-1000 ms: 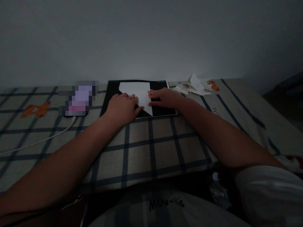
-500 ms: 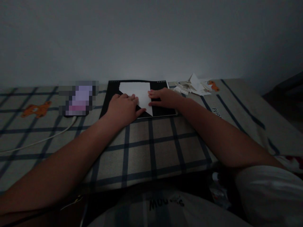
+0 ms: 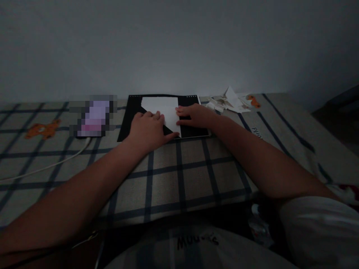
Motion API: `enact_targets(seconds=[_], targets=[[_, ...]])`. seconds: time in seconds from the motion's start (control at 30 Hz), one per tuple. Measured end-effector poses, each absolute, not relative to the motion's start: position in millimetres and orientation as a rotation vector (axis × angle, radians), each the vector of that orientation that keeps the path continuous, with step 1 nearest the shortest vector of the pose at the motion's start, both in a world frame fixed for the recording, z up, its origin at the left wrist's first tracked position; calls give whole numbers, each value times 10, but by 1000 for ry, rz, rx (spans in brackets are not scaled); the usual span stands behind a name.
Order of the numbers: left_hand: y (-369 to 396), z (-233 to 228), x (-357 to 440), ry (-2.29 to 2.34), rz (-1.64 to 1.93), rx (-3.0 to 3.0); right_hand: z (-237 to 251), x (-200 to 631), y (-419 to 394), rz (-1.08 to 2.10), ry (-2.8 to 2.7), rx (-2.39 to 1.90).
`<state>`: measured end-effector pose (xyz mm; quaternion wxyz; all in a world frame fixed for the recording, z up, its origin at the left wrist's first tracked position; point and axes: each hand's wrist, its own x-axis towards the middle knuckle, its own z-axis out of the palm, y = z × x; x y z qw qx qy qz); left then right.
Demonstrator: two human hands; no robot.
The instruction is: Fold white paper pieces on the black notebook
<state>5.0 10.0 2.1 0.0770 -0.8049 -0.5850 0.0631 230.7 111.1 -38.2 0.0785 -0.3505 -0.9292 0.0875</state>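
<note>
Far off to the left of both hands, an orange cartoon patch [image 3: 42,129] is printed on the checked cloth [image 3: 179,175] that covers the whole surface. Nearer, a white cable [image 3: 50,166] trails across the cloth toward a blurred-out object [image 3: 94,116] lying just left of the left hand.

The left hand [image 3: 148,130] lies palm down, fingers loosely spread, on the lower left part of a folded white paper [image 3: 164,112], its thumb stretched right along the paper's pointed near tip. The paper sits on a black board [image 3: 190,100], which lies flat under both hands and reaches back toward the wall [image 3: 179,45].

The right hand [image 3: 195,115] rests flat at the paper's right edge, fingertips on the sheet and pointing left, nearly meeting the left hand's fingers. Neither hand grips anything; both simply bear down on the paper.

Beyond the right hand, to its right, a small heap of paper scraps [image 3: 230,101] lies on the cloth, with another orange patch [image 3: 254,101] just beside it.
</note>
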Motion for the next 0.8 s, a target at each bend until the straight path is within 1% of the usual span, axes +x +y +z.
enact_targets(seconds=[0.43, 0.8], targets=[[142, 13, -17, -1735, 193, -2436, -370, 2299, 1097, 291, -2762, -1094], [300, 45, -93, -1762, 225, -2368, -388, 2311, 1110, 231, -2768, -1072]])
